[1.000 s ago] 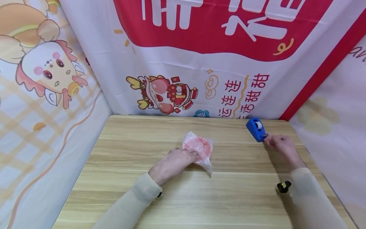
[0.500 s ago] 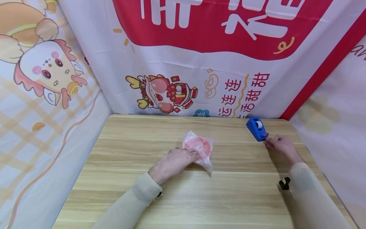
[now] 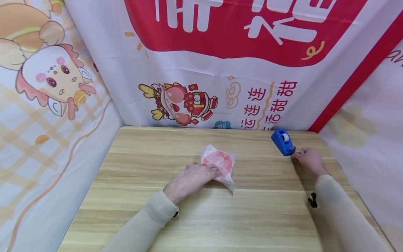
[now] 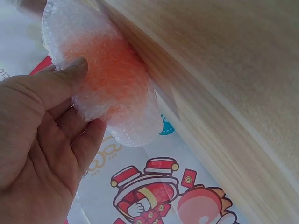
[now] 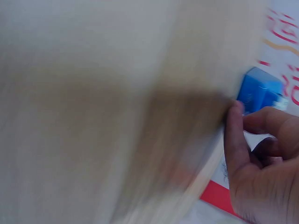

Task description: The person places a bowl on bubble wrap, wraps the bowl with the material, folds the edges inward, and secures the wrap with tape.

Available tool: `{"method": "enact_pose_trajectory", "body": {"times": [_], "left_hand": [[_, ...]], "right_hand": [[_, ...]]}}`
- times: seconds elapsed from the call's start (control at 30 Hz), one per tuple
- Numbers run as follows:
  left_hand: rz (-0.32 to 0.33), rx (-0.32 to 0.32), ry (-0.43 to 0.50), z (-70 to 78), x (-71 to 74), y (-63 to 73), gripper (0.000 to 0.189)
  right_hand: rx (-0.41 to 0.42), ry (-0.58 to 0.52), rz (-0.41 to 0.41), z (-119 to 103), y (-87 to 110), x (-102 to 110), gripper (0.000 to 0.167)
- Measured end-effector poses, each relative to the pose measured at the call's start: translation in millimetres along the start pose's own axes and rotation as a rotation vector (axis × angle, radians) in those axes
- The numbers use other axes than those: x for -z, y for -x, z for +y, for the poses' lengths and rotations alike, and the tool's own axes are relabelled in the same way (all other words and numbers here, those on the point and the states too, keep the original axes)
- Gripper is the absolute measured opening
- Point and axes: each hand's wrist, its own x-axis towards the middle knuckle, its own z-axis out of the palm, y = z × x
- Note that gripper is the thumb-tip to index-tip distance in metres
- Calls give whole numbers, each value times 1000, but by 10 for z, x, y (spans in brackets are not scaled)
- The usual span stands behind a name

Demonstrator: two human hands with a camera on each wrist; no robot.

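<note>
A flat, round, reddish-pink object wrapped in clear bubble wrap [image 3: 224, 163] lies near the middle of the wooden table. My left hand [image 3: 192, 177] holds its near left edge; in the left wrist view the thumb [image 4: 74, 72] lies over the wrap and the other fingers curl beneath it. At the back right stands a blue tape dispenser [image 3: 281, 142] with a white roll hub. My right hand [image 3: 310, 161] is at its cutter end, thumb and index finger pinching at the tape there. The clear tape itself hardly shows. In the right wrist view the dispenser [image 5: 259, 88] is partly behind the fingers.
The table [image 3: 151, 147] has a light wood grain and ends at a printed cloth backdrop [image 3: 226, 91]. Patterned cloth walls [image 3: 63, 140] stand along the left and right sides. A small black band piece [image 3: 312, 200] shows under the right wrist.
My right hand has shifted slightly at the dispenser's cutter end, its wrist and forearm moving a little left and away from me. The left hand and the bubble-wrapped object have stayed put.
</note>
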Motion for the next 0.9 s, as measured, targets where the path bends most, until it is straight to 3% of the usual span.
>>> {"method": "enact_pose_trajectory", "body": {"times": [0.1,0.33,0.57,0.7,0.9], "left_hand": [[20,-13,-15,4,-8,-3,30],[42,-19,-40,7,-10,11,26],[62,-44,140,27,40,76,16],[57,-37,212,46,89,100,15],[20,-43,101,84,99,37,12]], "right_hand": [[20,26,14,32,7,-16,46],[49,53,-67,-80,62,75,42],[183,59,-201,-310,311,71,31],[289,103,-205,-494,459,5,30],[401,134,-203,-742,603,-121,29]]}}
